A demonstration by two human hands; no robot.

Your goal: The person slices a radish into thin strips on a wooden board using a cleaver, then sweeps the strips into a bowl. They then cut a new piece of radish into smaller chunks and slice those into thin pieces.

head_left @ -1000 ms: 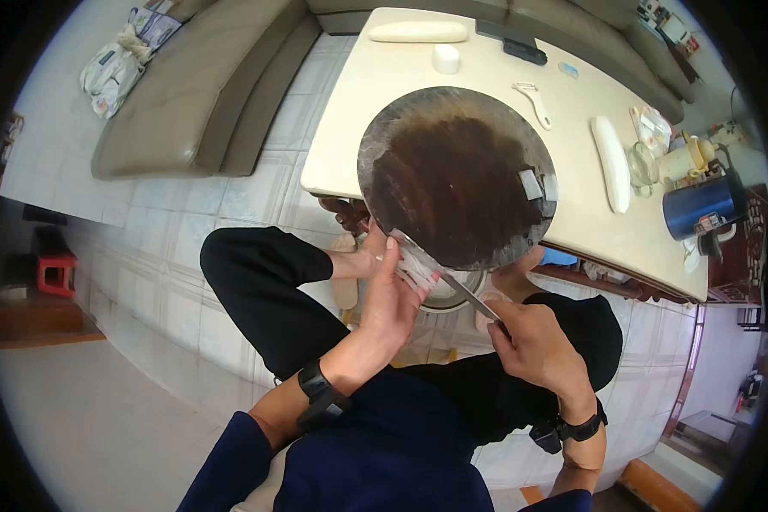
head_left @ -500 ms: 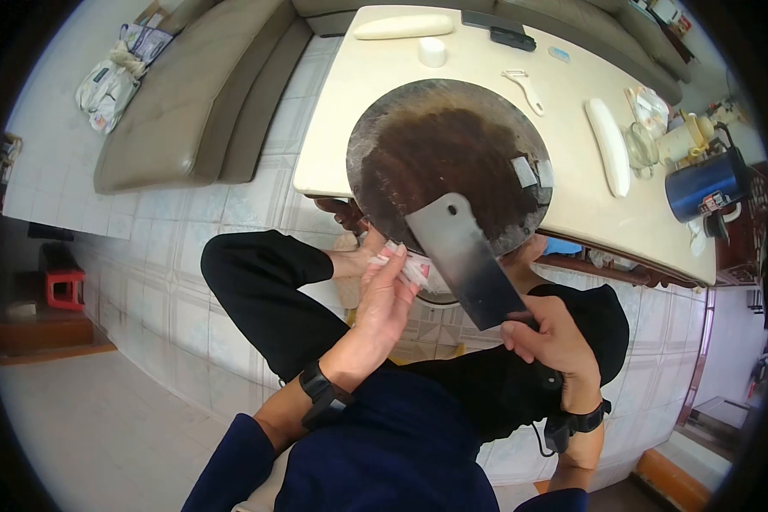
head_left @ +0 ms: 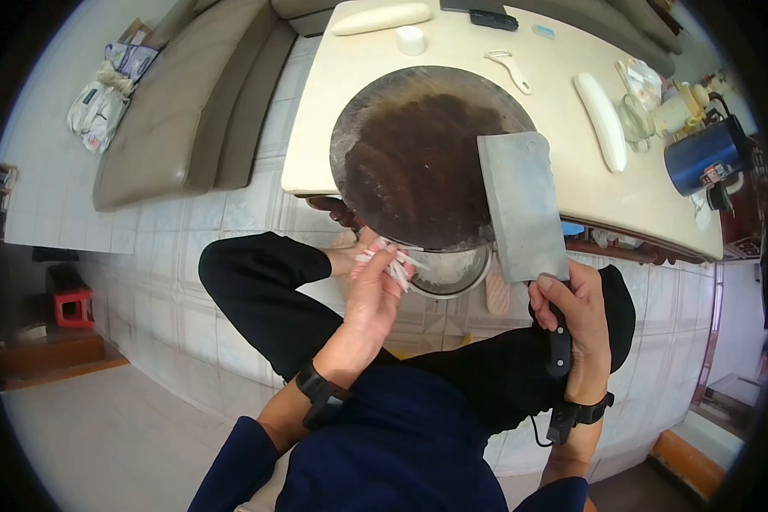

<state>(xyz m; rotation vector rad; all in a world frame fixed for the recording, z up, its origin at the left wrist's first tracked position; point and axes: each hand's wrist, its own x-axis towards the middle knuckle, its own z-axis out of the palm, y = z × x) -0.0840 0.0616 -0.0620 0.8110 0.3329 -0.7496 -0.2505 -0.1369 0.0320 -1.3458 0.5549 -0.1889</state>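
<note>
My left hand (head_left: 374, 286) is closed around a bunch of thin white radish strips (head_left: 398, 271), whose ends stick out between the fingers. It is at the near edge of a round dark cutting board (head_left: 418, 162), beside a metal bowl (head_left: 452, 294) that sits below the board's rim. In my right hand (head_left: 578, 307) is a cleaver (head_left: 525, 205), gripped by its black handle. The blade points away from me, broad face up, covering the right edge of the board. Wet brown stains mark the board's middle.
On the cream table (head_left: 311, 145) are two long peeled white radishes (head_left: 602, 124), a short white radish piece (head_left: 410, 40), a peeler (head_left: 509, 70) and a black case (head_left: 493, 20). A blue pot (head_left: 706, 162) and a glass jar (head_left: 636, 118) stand right. A sofa (head_left: 188, 102) is left.
The cleaver has swung right and turned more upright, from above the board's near edge to its right side. My left hand has shifted slightly left with the strips, and more of the bowl shows.
</note>
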